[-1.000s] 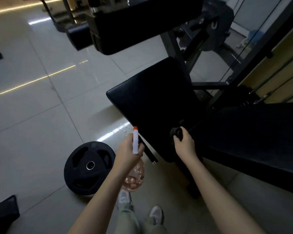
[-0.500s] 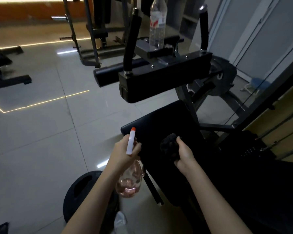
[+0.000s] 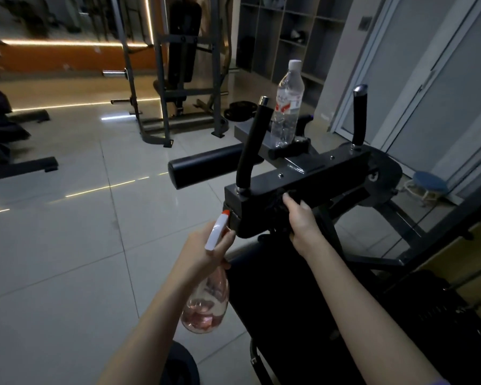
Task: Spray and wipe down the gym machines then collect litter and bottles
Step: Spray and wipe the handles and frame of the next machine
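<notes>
Left hand (image 3: 203, 245) grips spray bottle (image 3: 207, 295), right hand (image 3: 300, 220) presses cloth (image 3: 278, 209) on machine (image 3: 303, 184); hard wipe could topple water bottle (image 3: 288, 104).

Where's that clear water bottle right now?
In the head view, the water bottle stands upright on the machine's grey plate, just right of the angled black handle.

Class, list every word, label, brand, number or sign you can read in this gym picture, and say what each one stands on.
Water bottle label: red and white print, too blurred to read.
Dark disc on the machine: one pale mark, too small to read.
Spray bottle in the left hand: no print shows.
No text here can be quoted.
</notes>
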A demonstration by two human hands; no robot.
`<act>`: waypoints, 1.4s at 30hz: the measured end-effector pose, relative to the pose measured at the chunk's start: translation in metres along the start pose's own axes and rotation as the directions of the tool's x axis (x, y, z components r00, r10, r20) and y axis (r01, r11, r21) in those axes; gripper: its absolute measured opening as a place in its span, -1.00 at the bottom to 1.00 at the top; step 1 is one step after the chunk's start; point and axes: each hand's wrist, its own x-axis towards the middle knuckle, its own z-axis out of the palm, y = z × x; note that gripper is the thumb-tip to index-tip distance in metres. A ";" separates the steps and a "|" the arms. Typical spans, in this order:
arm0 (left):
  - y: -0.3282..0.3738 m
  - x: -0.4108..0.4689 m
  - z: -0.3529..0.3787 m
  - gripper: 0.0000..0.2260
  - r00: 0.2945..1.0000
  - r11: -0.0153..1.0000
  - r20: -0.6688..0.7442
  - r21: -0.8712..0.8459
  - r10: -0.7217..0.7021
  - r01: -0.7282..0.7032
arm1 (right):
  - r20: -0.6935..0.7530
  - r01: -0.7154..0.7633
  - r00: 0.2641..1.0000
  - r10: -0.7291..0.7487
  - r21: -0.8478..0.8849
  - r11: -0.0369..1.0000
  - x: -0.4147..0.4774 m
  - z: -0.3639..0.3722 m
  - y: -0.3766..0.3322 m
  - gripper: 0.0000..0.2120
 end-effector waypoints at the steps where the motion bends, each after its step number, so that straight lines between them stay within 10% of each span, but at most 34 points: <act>1: 0.002 0.006 -0.003 -0.80 1.000 1.000 0.006 -0.001 0.008 -0.008 | -0.005 0.062 0.998 -0.062 -0.073 0.995 0.007 0.003 -0.005 -0.59; 7: 0.015 0.032 -0.008 -0.84 0.999 0.998 0.033 0.047 0.031 -0.032 | 0.130 0.477 0.852 -0.508 -0.594 0.647 0.046 0.019 -0.030 -0.61; 10: 0.017 0.043 -0.004 -0.82 0.999 0.996 0.033 0.087 0.011 -0.014 | 0.352 0.517 0.798 -0.488 -0.817 0.256 0.080 0.021 -0.023 -0.69; 16: 0.020 0.059 0.011 -0.64 0.995 0.985 0.046 0.156 -0.083 0.075 | 0.450 0.542 0.777 -0.441 -0.834 0.104 0.124 0.015 -0.039 -0.71; 42: 0.092 0.108 0.013 -0.74 0.981 0.969 -0.183 0.229 -0.057 0.099 | 0.499 0.573 0.755 -0.425 -0.818 0.057 0.140 0.010 -0.040 -0.70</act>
